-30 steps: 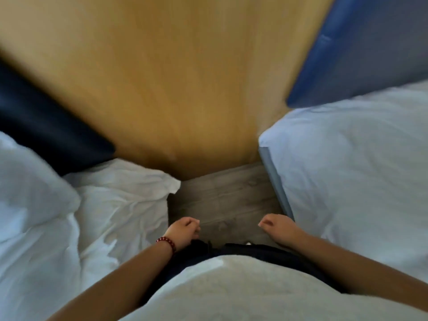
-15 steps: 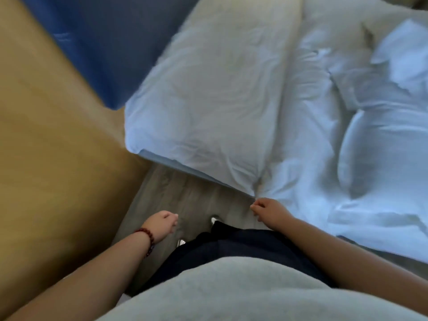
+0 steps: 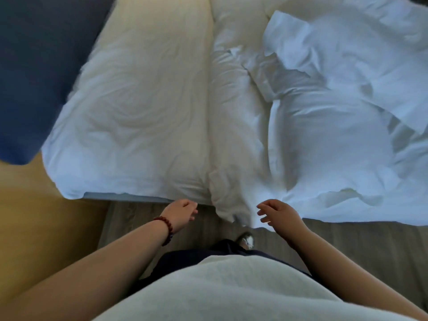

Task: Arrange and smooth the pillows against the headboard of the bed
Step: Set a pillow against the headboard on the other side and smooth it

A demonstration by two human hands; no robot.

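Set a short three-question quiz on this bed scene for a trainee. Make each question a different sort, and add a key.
1. True or false: the large white pillow lies beside the dark blue padded headboard.
2. Which wrist wears the dark red bead bracelet? A: left. B: right. C: neither.
3. Fill in: the grip of the right hand, near the rumpled white duvet, holds ____.
Key: 1 true; 2 A; 3 nothing.
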